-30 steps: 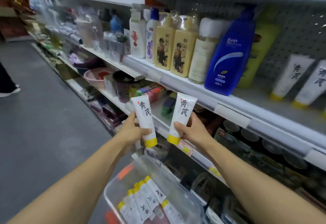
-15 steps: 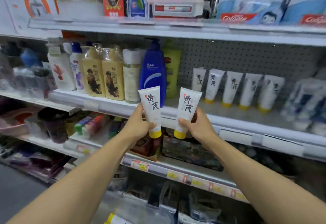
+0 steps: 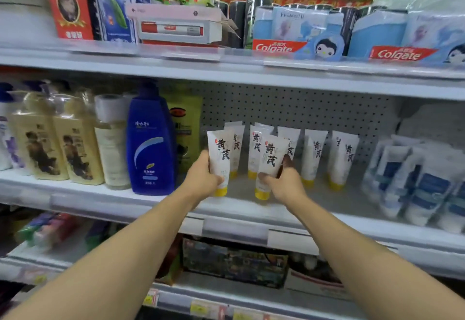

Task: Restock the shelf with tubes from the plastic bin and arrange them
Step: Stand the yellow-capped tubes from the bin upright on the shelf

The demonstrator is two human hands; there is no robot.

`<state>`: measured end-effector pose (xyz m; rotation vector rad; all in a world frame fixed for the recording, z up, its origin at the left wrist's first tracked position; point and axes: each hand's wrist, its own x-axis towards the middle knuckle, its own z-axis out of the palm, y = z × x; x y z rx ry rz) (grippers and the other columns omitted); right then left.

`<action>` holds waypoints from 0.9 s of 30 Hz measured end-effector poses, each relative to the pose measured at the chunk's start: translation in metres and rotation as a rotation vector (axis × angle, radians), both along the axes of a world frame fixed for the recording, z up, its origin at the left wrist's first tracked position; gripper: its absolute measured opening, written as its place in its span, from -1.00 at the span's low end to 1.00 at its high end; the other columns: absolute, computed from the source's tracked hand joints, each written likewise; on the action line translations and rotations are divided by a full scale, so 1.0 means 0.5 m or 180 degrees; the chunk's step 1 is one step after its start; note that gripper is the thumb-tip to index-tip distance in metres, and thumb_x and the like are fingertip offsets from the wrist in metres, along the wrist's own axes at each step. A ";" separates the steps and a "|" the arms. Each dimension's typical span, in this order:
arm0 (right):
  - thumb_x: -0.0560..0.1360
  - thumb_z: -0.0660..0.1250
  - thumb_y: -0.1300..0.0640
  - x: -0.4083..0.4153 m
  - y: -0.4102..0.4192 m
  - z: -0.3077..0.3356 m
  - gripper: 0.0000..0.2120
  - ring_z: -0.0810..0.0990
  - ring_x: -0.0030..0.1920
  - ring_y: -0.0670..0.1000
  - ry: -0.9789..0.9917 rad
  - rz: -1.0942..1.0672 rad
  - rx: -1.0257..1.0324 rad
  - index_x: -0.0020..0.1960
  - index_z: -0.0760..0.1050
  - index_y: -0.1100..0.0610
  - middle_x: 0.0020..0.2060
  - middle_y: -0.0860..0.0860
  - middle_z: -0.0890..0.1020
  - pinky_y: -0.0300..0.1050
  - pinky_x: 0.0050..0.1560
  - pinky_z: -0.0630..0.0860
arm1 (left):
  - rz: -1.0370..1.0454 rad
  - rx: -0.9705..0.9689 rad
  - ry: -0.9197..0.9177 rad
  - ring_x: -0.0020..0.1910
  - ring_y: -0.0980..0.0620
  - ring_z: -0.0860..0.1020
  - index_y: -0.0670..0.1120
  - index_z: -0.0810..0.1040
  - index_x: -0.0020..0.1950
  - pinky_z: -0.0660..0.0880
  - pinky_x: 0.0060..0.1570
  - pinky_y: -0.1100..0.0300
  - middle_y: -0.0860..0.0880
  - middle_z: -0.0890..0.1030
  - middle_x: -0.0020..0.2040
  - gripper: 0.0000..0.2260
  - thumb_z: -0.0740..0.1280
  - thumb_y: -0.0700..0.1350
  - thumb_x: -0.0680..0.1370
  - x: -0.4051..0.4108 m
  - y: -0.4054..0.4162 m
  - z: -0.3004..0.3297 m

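Head view: at frame centre, the left hand [image 3: 201,181] grips a white tube with a yellow cap [image 3: 219,158], cap down, over the middle shelf [image 3: 239,209]. Just right of it, the right hand [image 3: 284,183] holds a second tube [image 3: 270,163] the same way. Behind them a row of matching tubes [image 3: 314,156] stands against the pegboard. A blue bottle [image 3: 149,143] stands left of centre.
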<state>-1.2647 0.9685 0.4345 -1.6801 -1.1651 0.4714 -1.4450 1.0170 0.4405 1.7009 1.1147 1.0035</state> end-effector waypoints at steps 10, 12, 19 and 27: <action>0.43 0.43 0.11 -0.003 0.129 -0.018 -0.45 0.48 0.26 0.13 -0.0469 -0.0150 -0.0196 0.33 0.30 0.20 0.27 0.14 0.49 -0.07 0.18 0.41 | 0.0234 0.0115 0.0321 0.26 -0.09 0.45 -0.11 0.23 0.40 0.43 0.06 0.20 -0.13 0.46 0.29 -0.43 0.29 -0.44 0.45 0.092 0.107 -0.030; 0.44 0.41 0.12 -0.004 0.139 -0.028 -0.43 0.45 0.28 0.15 -0.0532 -0.0209 -0.0193 0.36 0.26 0.20 0.29 0.15 0.45 -0.04 0.20 0.40 | 0.0269 0.0026 0.0241 0.23 -0.06 0.45 -0.13 0.25 0.39 0.45 0.01 0.23 -0.15 0.45 0.31 -0.45 0.28 -0.44 0.46 0.096 0.116 -0.038; 0.44 0.41 0.14 0.005 0.151 -0.042 -0.38 0.44 0.29 0.16 -0.0692 -0.0312 -0.0260 0.40 0.21 0.19 0.30 0.14 0.41 -0.01 0.20 0.41 | 0.0385 -0.0124 0.0299 0.32 -0.09 0.42 -0.11 0.27 0.38 0.37 0.12 0.25 -0.11 0.45 0.33 -0.46 0.31 -0.42 0.46 0.104 0.132 -0.041; 0.44 0.40 0.14 0.006 0.161 -0.044 -0.40 0.45 0.28 0.17 -0.0645 -0.0377 -0.0320 0.36 0.21 0.24 0.29 0.17 0.42 -0.01 0.17 0.43 | 0.0523 -0.0003 0.0623 0.26 -0.12 0.47 -0.10 0.28 0.36 0.46 0.17 0.10 -0.11 0.49 0.29 -0.47 0.37 -0.32 0.45 0.117 0.143 -0.042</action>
